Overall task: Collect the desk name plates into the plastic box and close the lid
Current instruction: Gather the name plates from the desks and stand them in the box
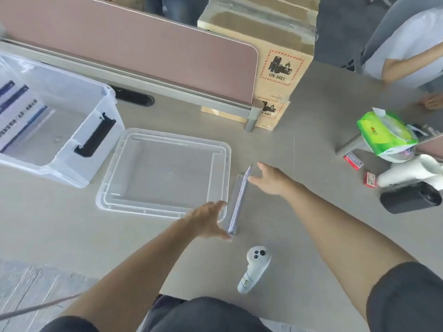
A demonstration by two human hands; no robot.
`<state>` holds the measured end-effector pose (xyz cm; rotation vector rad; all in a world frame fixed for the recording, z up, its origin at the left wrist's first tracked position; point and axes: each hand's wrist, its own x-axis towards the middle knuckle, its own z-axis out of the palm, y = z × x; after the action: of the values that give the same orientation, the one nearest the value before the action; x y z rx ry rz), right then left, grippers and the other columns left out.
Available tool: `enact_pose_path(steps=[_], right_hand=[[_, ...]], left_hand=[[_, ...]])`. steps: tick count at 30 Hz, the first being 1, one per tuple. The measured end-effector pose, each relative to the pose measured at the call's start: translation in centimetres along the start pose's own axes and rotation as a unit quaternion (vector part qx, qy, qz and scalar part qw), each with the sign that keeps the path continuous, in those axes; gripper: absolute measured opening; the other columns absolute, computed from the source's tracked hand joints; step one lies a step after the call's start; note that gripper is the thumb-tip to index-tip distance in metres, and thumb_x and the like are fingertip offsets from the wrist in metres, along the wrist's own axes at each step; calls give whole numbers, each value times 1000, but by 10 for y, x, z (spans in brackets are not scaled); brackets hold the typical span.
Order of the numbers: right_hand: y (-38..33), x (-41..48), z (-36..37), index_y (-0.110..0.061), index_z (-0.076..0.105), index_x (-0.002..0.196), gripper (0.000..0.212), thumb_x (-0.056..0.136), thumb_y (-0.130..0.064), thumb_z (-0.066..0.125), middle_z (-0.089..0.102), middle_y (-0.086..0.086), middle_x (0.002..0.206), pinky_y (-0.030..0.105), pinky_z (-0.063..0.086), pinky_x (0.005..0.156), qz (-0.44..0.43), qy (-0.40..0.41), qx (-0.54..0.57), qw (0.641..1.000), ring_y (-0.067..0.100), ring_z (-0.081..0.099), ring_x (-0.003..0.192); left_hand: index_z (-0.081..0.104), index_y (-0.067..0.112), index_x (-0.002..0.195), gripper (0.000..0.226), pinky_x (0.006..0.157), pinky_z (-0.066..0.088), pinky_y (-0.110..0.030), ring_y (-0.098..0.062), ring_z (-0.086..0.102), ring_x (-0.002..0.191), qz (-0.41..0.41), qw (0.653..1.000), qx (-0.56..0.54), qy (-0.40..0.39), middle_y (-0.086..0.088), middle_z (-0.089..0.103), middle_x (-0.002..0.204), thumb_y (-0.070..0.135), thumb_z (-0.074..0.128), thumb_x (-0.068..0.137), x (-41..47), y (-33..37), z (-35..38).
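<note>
A clear desk name plate [238,200] stands on edge on the grey desk, just right of the clear lid [165,173] that lies flat. My left hand [208,221] touches the plate's near end with spread fingers. My right hand [271,179] touches its far end, fingers apart. Whether either hand grips it firmly is unclear. The clear plastic box [79,130] with black handles sits at the left, open, and holds name plates [16,111] with blue and white print.
A white controller [255,268] lies near the desk's front edge. A pink divider [143,51] and cardboard boxes [275,56] stand behind. At right are a green tissue pack [386,133], small red boxes [353,160], a black roll [410,197] and another person's arm [412,65].
</note>
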<state>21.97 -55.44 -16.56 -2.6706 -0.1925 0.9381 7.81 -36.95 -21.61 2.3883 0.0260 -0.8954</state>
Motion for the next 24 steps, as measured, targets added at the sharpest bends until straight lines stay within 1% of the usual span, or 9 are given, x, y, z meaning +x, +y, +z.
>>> enact_pose_path(steps=[3,7,11,13,16,18,20,22,24], right_hand=[[11,16,11,-18,42,147,63,93,-45,57,43,6,153,31,36,105,-30,26,88,995,24,43,137],[19,33,23,-16,34,151,72,91,-44,61,38,4,155,32,32,111,-61,12,151,987,22,38,141],[20,40,22,-15,33,151,72,91,-44,61,37,5,155,32,30,110,-90,-24,160,983,22,36,142],[22,41,18,-14,33,151,74,91,-44,63,38,5,154,32,30,111,-107,-30,152,982,21,35,142],[25,45,3,-15,37,151,78,86,-43,70,42,7,153,32,33,111,-143,-29,107,983,21,39,141],[25,46,-13,-15,38,150,79,85,-42,72,43,10,152,32,35,109,-156,-29,95,983,24,42,139],[27,46,-30,-15,41,149,76,85,-41,73,45,11,151,32,36,108,-161,-17,103,981,25,45,137],[30,45,-45,-14,44,147,73,86,-41,72,48,11,149,31,37,108,-165,7,122,979,23,46,136],[31,40,-57,-14,44,147,72,86,-40,72,48,10,149,32,40,109,-169,29,149,974,22,47,136]], left_hand=[[36,27,142,84,97,40,-35,-23,48,126,-9,998,53,32,-2,51,133,58,71,73,-2,19,17],[44,23,138,61,91,42,-36,-28,51,120,-32,993,78,84,-6,55,129,52,60,86,-3,39,26],[50,17,113,33,77,44,-37,-35,59,103,-94,989,86,80,-12,61,110,43,51,92,-2,60,39],[49,15,111,30,80,45,-39,-37,59,101,-114,987,77,79,-14,60,110,40,50,94,-1,66,44],[47,13,117,31,84,44,-39,-37,56,108,-129,985,76,82,-15,57,117,36,47,96,-1,76,38],[47,14,110,24,77,42,-37,-36,56,103,-139,984,46,97,-15,55,115,34,46,96,-1,85,28],[46,15,99,16,72,39,-34,-32,53,89,-144,982,26,117,-14,56,112,32,44,96,1,94,16],[48,15,102,18,70,39,-33,-30,52,86,-143,980,26,138,-14,57,110,31,43,96,2,101,5],[50,14,108,21,71,38,-32,-33,54,91,-141,976,31,163,-14,57,110,29,41,96,1,107,-6]])
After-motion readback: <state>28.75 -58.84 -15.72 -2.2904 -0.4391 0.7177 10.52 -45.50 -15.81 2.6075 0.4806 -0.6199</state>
